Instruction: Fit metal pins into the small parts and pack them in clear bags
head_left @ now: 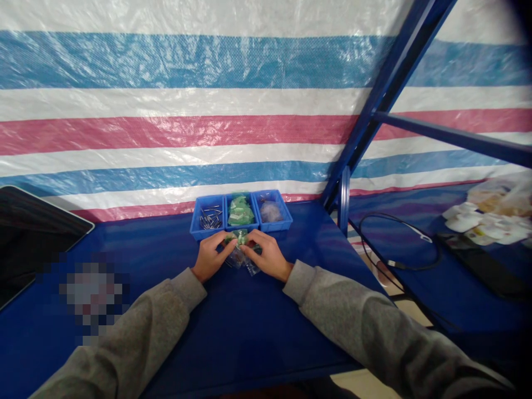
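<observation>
Striped sheeting [174,133] hangs behind the blue worktop [249,332], and against that backdrop three blue bins [276,226] stand side by side near the far edge, their row running left to right. The left bin holds slim metal pieces [211,219], the middle one green packets [240,211] and the right one clear plastic [270,211]. Just on the near side of the row, the left hand [209,257] and the right hand [268,257] come in from opposite sides, thumbs and fingers turned inward. Both are grasping the small plastic packets [240,256], clear with some green, pinched between the fingertips. The packets lie directly between the hands, touching both, so neither is clearly nearer; they sit in front of the middle bin, on the person's side of it. Part of the clear plastic spreads from under the fingers towards the person, with a corner reaching below the right hand's fingers. The bundle is crumpled and partly covered, so its long axis cannot be told, nor can what is inside.
</observation>
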